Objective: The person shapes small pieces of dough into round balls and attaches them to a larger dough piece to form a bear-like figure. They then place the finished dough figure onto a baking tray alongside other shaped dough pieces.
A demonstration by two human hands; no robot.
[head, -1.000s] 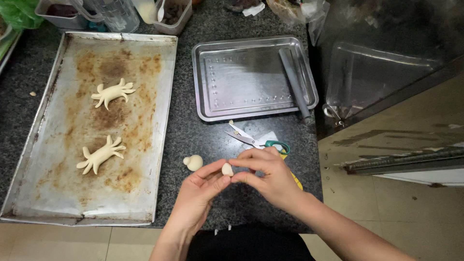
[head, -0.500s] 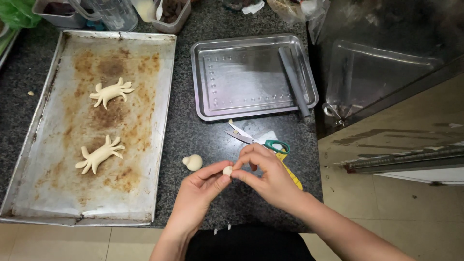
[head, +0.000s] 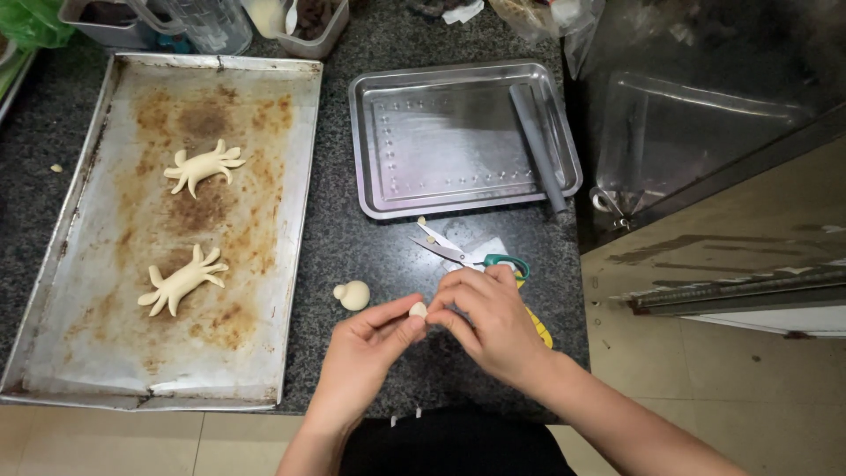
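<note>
Barely any change over the last second: both hands stay low at the counter (head: 370,238) edge, the small dough ball (head: 418,309) still between them. Left hand (head: 370,348) pinches it with thumb and fingertips; right hand (head: 489,322) pinches the other side, fingers curled. Looks like shaping continues, no release yet.

Dough lump (head: 353,294) unmoved on the counter, two shaped dough pieces (head: 204,166) on the baking tray (head: 53,353).

Hidden: the right hand covers the scissors (head: 467,256) handles and something yellow. The ball's shape is too small to read.
</note>
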